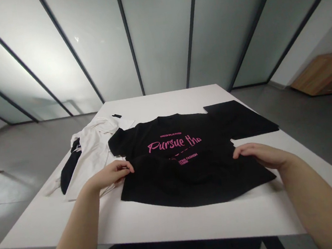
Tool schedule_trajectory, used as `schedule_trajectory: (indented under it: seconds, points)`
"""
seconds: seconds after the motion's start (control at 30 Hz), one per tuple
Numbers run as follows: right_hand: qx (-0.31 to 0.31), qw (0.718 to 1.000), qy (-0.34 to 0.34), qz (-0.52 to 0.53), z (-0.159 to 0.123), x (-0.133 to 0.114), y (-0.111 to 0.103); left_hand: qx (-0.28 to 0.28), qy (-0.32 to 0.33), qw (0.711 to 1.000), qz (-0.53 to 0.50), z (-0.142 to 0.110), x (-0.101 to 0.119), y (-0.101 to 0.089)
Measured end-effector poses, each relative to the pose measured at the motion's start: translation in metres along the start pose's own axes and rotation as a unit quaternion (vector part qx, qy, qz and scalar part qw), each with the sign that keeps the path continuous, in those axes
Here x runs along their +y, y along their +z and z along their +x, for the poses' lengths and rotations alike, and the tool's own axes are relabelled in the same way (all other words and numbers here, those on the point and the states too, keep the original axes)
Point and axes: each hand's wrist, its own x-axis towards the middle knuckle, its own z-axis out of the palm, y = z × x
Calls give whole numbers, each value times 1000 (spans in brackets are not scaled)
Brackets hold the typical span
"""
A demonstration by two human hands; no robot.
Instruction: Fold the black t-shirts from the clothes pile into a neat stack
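Black T-shirt [173,180] lies flat on the white counter [155,231], its pink print reading "UNCOMPLICATED", "Pursue" and, half-hidden by a fold, "FASHION". Left grip [110,175] pinches narrowly on the shirt's folded edge; right grip [260,156] lies spread over the other end – holding or not, I cannot tell. White garment [92,153] lies just beside.

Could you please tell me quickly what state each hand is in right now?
Left hand: closed, pinching the edge of the black T-shirt.
Right hand: open, fingers resting on it.
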Motion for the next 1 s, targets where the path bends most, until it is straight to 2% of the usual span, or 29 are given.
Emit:
schedule_trajectory:
  seconds: [0.13, 0.2, 0.27, 0.37, 0.43, 0.5, 0.6, 0.7, 0.77, 0.83, 0.93, 1.0]
  points:
    - [55, 982, -17, 177, 19, -10, 20, 111, 37, 986, -120, 20, -11, -8]
    - [100, 971, -35, 212, 32, -13, 32, 166, 54, 978, -116, 33, -12, -8]
    - [146, 966, -33, 209, 47, -15, 41, 193, 54, 977, -77, 46, -11, -9]
    - [210, 969, -8, 130, 68, -15, 43, 190, 25, 981, -18, 63, -7, -13]
    - [256, 966, -2, 24, 78, -14, 37, 183, 2, 983, -5, 74, -6, -16]
    - [306, 946, -19, -102, 85, -12, 29, 193, -22, 981, -20, 83, -7, -16]
    - [360, 904, -65, -222, 91, -7, 25, 241, -50, 960, -134, 92, -11, -13]
    - [394, 878, -126, -241, 94, -3, 29, 259, -22, 919, -297, 91, -17, -10]
    - [406, 868, -178, -226, 94, -2, 31, 249, 14, 910, -332, 87, -20, -10]
    - [399, 872, -195, -204, 93, -3, 33, 238, 44, 928, -282, 84, -23, -10]
    - [362, 899, -165, -184, 90, -5, 33, 240, 69, 963, -105, 85, -24, -8]
    - [343, 911, -160, -164, 89, -6, 32, 264, 84, 960, 34, 90, -22, -3]
